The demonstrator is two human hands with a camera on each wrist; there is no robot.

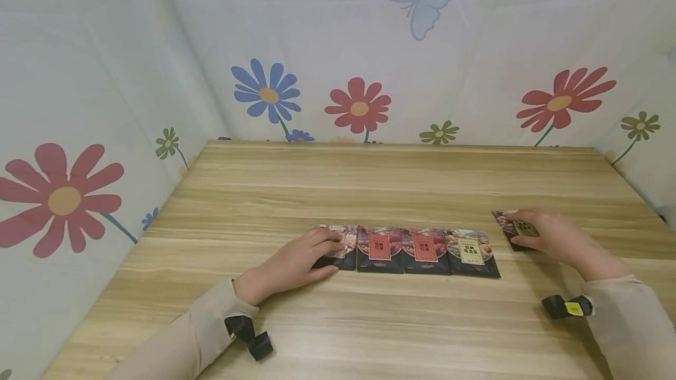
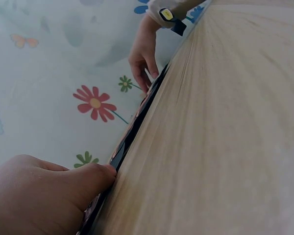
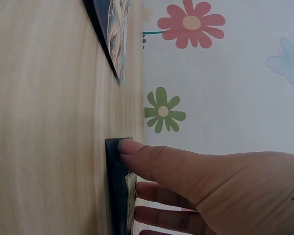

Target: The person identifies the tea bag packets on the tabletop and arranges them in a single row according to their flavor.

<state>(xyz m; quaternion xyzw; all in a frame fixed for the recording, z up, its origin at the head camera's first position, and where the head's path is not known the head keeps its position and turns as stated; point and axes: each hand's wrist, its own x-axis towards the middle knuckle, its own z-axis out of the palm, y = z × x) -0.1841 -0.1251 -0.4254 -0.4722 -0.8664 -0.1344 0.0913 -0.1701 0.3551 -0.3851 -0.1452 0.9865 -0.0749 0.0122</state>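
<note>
Four black tea packets lie side by side in a row on the wooden table. At the row's left end, my left hand (image 1: pixel 296 265) rests over a pink-patterned packet (image 1: pixel 345 260), its thumb at the near edge. Beside it lie a red-labelled packet (image 1: pixel 379 251), another red-labelled packet (image 1: pixel 425 252) and a yellow-green-labelled packet (image 1: pixel 472 254). Further right, my right hand (image 1: pixel 560 239) holds a separate dark packet (image 3: pixel 118 191) with a yellowish label, thumb on its near side and fingers toward its far side. That packet lies askew, partly hidden by the fingers.
The wood-grained table (image 1: pixel 338 321) extends around the packets. A pale curtain (image 1: pixel 327 28) printed with flowers and a butterfly hangs along its back and left sides. Each wrist carries a black camera strap, the left one (image 1: pixel 245 333) close above the tabletop.
</note>
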